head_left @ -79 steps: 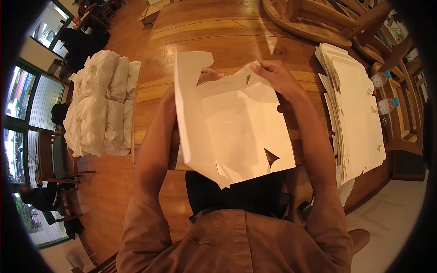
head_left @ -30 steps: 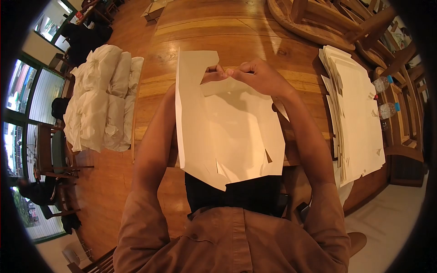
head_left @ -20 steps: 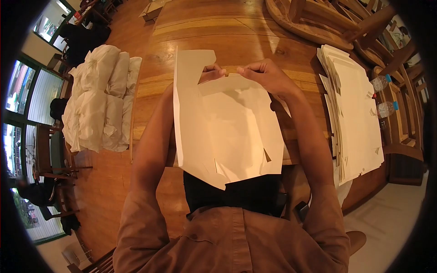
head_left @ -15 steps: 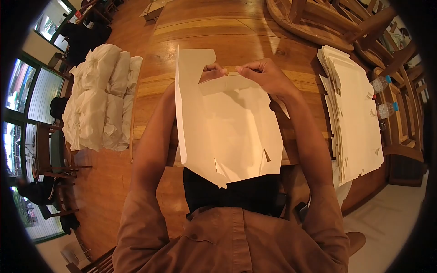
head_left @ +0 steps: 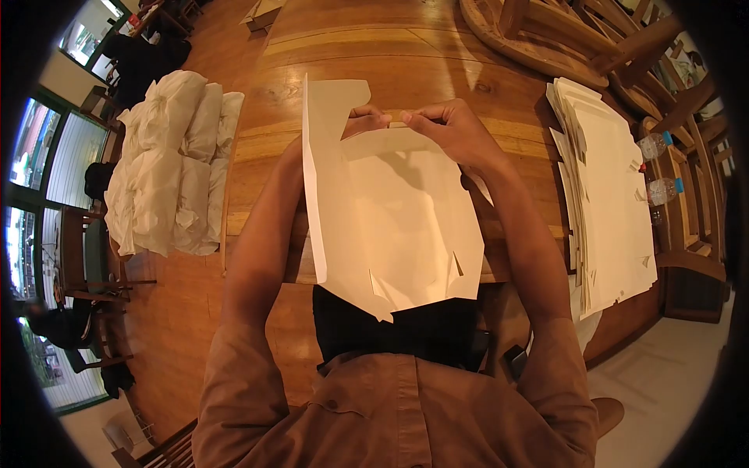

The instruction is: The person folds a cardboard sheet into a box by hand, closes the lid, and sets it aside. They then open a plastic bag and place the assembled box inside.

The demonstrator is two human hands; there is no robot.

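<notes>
A partly folded white cardboard box [head_left: 398,210] lies in front of me, overhanging the near edge of the wooden table. Its tall left panel stands up, and slits show along its near edge. My left hand [head_left: 365,120] reaches around behind that panel and pinches the far edge of the cardboard. Opposite it, my right hand [head_left: 445,125] grips the same edge from the right, thumb on the near side and fingers curled behind. The two thumb tips are close together but apart. The cardboard partly hides my left hand and wrist.
To the right lies a stack of flat white cardboard sheets [head_left: 612,203], with plastic bottles [head_left: 662,189] beyond it. Bundled white packages [head_left: 160,171] sit to the left. An upturned wooden chair [head_left: 538,39] rests on the wooden table [head_left: 328,47] at the far right.
Both hands stay at the far edge of the cardboard box with only small finger movement. The far flap appears slightly more upright. The view has shifted a little.
</notes>
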